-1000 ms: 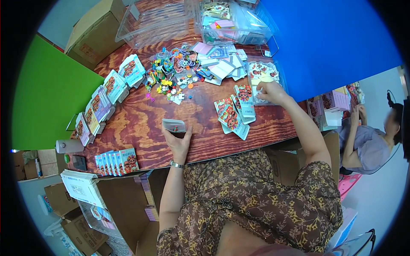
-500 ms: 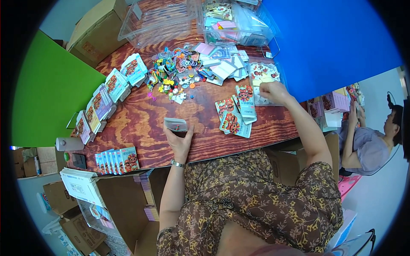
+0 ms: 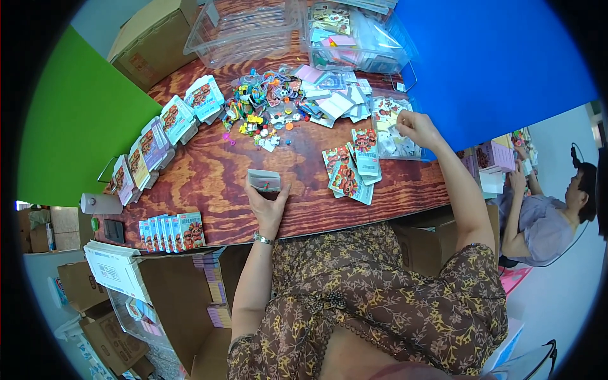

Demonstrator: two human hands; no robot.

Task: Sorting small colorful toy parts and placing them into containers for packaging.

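My left hand [image 3: 268, 208] is closed around a small whitish box [image 3: 263, 175] whose open end faces up, with a bit of red and green showing inside. Over the clear shallow tray [image 3: 400, 152] at the right, my right hand [image 3: 419, 128] has its fingers pinched together; whatever they hold is too small to make out. Printed flat cut-outs [image 3: 387, 109] lie in that tray. Between my hands, several blue-and-red illustrated packs [image 3: 346, 178] overlap on the wooden table [image 3: 240, 215].
Small colourful toys [image 3: 266, 101] are heaped beside loose cards [image 3: 335, 98]. Stacks of packs [image 3: 172, 120] curve along the left, with a row of packs [image 3: 171, 233] nearer me. Clear bins [image 3: 361, 54] stand behind. A blue panel [image 3: 494, 69] borders the right; another person [image 3: 538, 212] sits beyond it.
My right hand has risen slightly from the tray, its fingers shifting from a curled fist to a visible pinch. My left hand still holds the box in nearly the same place.
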